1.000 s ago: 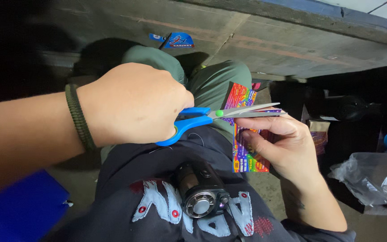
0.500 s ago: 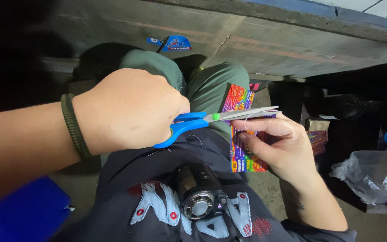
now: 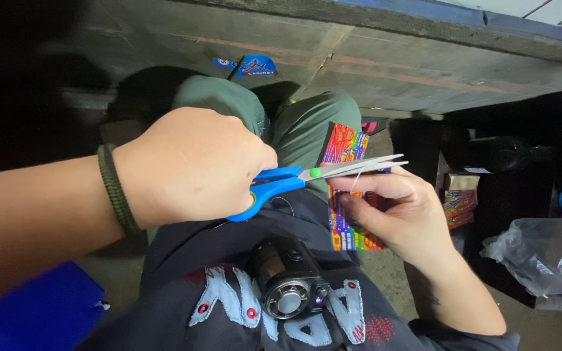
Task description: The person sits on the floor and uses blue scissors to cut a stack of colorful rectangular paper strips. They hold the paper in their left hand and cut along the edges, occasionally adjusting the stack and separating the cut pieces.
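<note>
My left hand [image 3: 190,166], with a dark green braided band on its wrist, is closed around the blue handles of a pair of scissors [image 3: 274,183]. The steel blades stand slightly apart and reach right across the top of a colourful rainbow-printed packet [image 3: 345,144]. My right hand [image 3: 404,214] pinches that packet upright from the right, thumb on its front. A thin pale thread hangs by the blades near my right fingers. Both hands hover over my lap and green trousers [image 3: 307,123].
A small round black device [image 3: 291,286] hangs on my dark shirt. A grey concrete ledge [image 3: 391,62] with a blue tag [image 3: 250,65] runs ahead. A crumpled plastic bag [image 3: 541,257] and small printed boxes [image 3: 458,198] lie right, a blue object [image 3: 40,312] lower left.
Both hands drifted slightly left and down with the scissors and packet. A thin thread now shows at the blades. Both grips are unchanged.
</note>
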